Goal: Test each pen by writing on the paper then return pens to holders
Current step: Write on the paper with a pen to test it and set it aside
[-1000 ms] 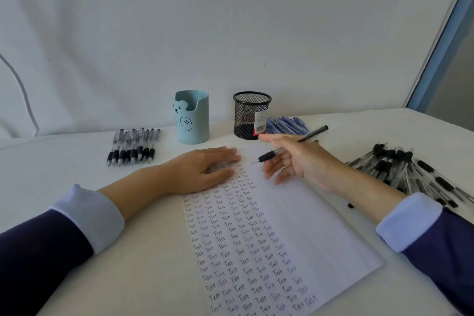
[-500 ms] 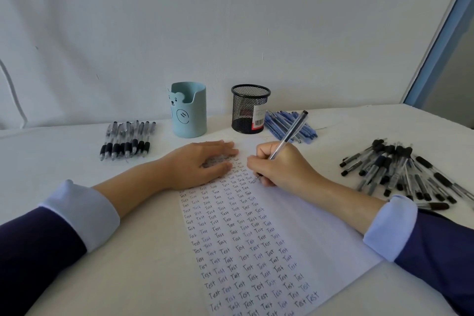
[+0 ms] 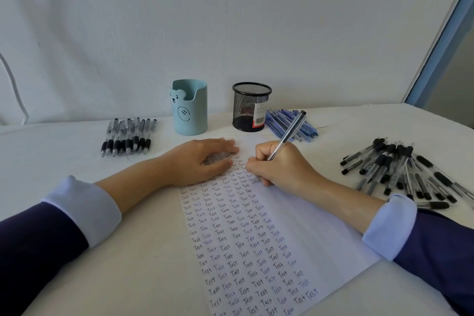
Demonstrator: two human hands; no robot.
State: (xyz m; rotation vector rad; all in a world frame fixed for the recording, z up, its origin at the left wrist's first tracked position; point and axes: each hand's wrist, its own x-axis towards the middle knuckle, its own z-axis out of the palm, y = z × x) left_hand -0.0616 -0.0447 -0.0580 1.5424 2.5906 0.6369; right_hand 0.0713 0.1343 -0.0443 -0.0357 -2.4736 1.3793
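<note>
pen [image 3: 290, 133], clear, black-ended, clamped in right hand [image 3: 282, 168]; left hand [image 3: 196, 161] flat on paper [image 3: 315, 228].

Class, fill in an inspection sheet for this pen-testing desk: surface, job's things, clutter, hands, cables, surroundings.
Surface: white table, with the paper lying on it.
Job's things: paper covered in rows of "Test"; pen tip on paper; blue bear holder and black mesh holder, no pens sticking out; row of black-grip pens left, blue pens beside mesh holder, pile of black pens right.
Clutter: nothing seen.
Hands: left hand flat on paper; right hand grips pen.
Cables: curved line on wall at left, cannot tell if cable.
Surroundings: white wall; blue frame at right.
</note>
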